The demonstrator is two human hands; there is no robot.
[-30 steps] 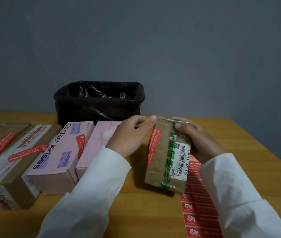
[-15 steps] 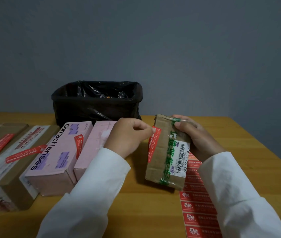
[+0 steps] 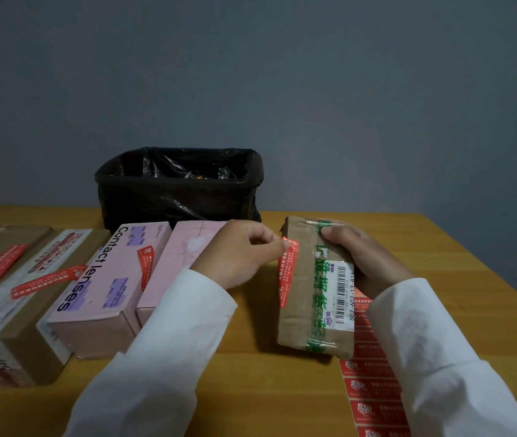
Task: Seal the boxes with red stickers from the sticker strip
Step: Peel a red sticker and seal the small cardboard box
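Bare table [image 3: 251, 383] lay open between sleeves. Pink boxes [image 3: 143, 279] walled left side, black-lined bin [image 3: 178, 187] blocked rear, sticker strip [image 3: 374, 392] covered surface under right sleeve.

Black bin [image 3: 178, 187] lined with glossy black plastic bag, centre of frame, standing at far edge of worktop against wall. Bag rim folded over bin top; small scraps inside, too dark to identify. Yellow-brown wooden worktop [image 3: 251, 383] fills lower third of frame. Plain grey-blue wall [image 3: 282, 74] fills upper half, unmarked, darker toward corners.
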